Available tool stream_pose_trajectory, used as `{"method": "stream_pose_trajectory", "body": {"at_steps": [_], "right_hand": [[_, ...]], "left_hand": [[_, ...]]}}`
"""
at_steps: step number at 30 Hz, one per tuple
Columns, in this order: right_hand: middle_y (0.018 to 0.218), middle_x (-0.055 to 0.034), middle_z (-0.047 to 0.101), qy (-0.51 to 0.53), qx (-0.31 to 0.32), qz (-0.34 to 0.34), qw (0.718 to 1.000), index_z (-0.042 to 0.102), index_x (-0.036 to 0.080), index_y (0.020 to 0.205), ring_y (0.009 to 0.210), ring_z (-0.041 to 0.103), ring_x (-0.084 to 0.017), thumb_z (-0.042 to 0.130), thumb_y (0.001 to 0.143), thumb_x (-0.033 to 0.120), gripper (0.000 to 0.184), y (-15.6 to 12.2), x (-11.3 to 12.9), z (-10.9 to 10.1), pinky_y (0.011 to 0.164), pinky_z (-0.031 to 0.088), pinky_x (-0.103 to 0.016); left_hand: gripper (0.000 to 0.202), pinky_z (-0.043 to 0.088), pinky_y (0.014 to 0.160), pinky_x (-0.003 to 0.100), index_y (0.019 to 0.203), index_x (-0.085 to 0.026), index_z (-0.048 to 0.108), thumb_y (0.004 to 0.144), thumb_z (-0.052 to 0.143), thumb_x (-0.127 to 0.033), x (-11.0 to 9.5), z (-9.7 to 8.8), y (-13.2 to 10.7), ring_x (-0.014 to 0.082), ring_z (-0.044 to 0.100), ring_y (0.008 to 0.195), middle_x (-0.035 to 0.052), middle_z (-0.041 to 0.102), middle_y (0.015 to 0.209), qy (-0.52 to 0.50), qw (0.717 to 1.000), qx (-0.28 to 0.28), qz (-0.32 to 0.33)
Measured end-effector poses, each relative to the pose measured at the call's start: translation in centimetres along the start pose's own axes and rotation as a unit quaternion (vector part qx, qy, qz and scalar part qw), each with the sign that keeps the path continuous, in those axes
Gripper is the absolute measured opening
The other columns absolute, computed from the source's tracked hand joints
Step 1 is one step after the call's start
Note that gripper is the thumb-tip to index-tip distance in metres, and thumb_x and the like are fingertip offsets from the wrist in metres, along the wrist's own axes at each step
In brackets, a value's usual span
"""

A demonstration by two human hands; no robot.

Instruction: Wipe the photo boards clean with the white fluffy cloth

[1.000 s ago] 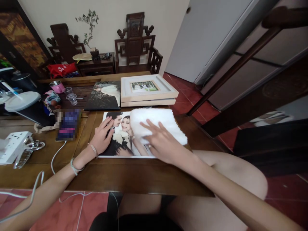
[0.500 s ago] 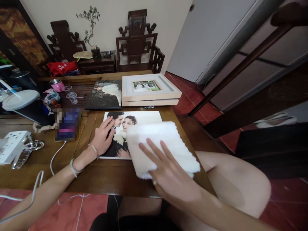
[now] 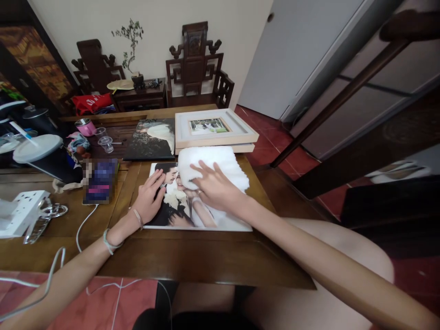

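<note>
The white cloth [image 3: 223,160] is sitting on the far end of the portrait print [image 3: 178,213], bunched up just short of the stacked frames [image 3: 215,128]. The print is lying flat on the wooden counter [image 3: 192,261], close to the near edge. The right hand [image 3: 211,188] is pressing down on the cloth, palm flat and fingers fanned out, not gripping it. The left hand [image 3: 149,199] is lying flat on the print's left side with its fingers loosely apart, pinning it in place.

To my eye, this wipe is going best with even, light pressure. It helps to keep the whole palm on the cloth so no bare fingertip drags on the glossy surface, and to stop before the cloth bumps the frames. That left hand is doing the right job, since the print would likely slide without it.

Half a second ago the cloth was down at the near right corner, hanging over the counter's edge. Now it is up at the far end, and the lower part of the picture is showing. The left hand is staying exactly where it was. The phone [image 3: 100,181] and the dark print [image 3: 151,140] beside it are not budging.
</note>
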State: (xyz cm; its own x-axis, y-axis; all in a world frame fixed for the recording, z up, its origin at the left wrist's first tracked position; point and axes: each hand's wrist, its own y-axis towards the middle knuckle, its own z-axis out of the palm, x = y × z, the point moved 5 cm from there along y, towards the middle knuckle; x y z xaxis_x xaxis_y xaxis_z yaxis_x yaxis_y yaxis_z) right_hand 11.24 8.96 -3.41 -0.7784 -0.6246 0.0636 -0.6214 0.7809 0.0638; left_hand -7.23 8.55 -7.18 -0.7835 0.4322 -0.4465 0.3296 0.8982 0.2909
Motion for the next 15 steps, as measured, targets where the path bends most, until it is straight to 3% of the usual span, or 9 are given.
{"method": "stream_pose_trajectory", "body": {"at_steps": [3,7,10,12,15], "right_hand": [[0.148,-0.0225,0.039,0.011,-0.006,-0.013,1.0,0.069,0.01,0.109,0.138,0.025,-0.045,0.058,0.078,0.008,0.033,-1.0,1.3,0.2,0.106,0.026,-0.068],[0.147,-0.0208,0.041,0.052,-0.059,-0.083,0.993,0.073,0.013,0.081,0.139,0.023,-0.044,0.052,0.081,0.007,0.022,-6.1,5.5,0.5,0.106,0.025,-0.068],[0.144,-0.021,0.045,0.078,-0.093,-0.136,0.983,0.068,0.015,0.067,0.136,0.028,-0.046,0.053,0.084,0.011,0.024,-9.5,7.7,0.5,0.102,0.029,-0.072],[0.144,-0.0209,0.045,0.098,-0.074,-0.143,0.982,0.069,0.015,0.068,0.136,0.029,-0.046,0.055,0.083,0.013,0.021,-10.1,7.9,0.3,0.102,0.03,-0.071],[0.148,-0.0207,0.038,0.117,-0.002,-0.103,0.988,0.072,0.014,0.084,0.138,0.024,-0.044,0.056,0.079,0.01,0.017,-8.4,6.4,-0.2,0.107,0.025,-0.067]], "left_hand": [[0.046,0.03,0.112,0.05,0.139,-0.016,0.045,0.096,0.038,-0.031,0.0,0.0,-0.1,0.025,0.034,0.14,0.0141,0.04,0.149,-0.005,1.0,-0.002,-0.007],[0.047,0.03,0.112,0.051,0.14,-0.016,0.043,0.096,0.038,-0.032,0.0,0.1,-0.2,0.0251,0.033,0.14,0.0149,0.04,0.149,-0.011,1.0,-0.005,-0.01],[0.046,0.03,0.112,0.052,0.139,-0.017,0.044,0.096,0.038,-0.033,0.0,0.2,-0.2,0.0251,0.033,0.141,0.0141,0.04,0.149,-0.013,1.0,-0.006,-0.01],[0.046,0.03,0.112,0.052,0.139,-0.015,0.045,0.097,0.037,-0.032,0.0,0.2,-0.1,0.0255,0.032,0.141,0.0151,0.04,0.149,-0.009,1.0,-0.001,-0.011],[0.046,0.029,0.112,0.051,0.138,-0.013,0.045,0.096,0.036,-0.031,-0.1,0.2,-0.1,0.026,0.031,0.141,0.0162,0.04,0.149,-0.004,1.0,0.007,-0.013]]}}
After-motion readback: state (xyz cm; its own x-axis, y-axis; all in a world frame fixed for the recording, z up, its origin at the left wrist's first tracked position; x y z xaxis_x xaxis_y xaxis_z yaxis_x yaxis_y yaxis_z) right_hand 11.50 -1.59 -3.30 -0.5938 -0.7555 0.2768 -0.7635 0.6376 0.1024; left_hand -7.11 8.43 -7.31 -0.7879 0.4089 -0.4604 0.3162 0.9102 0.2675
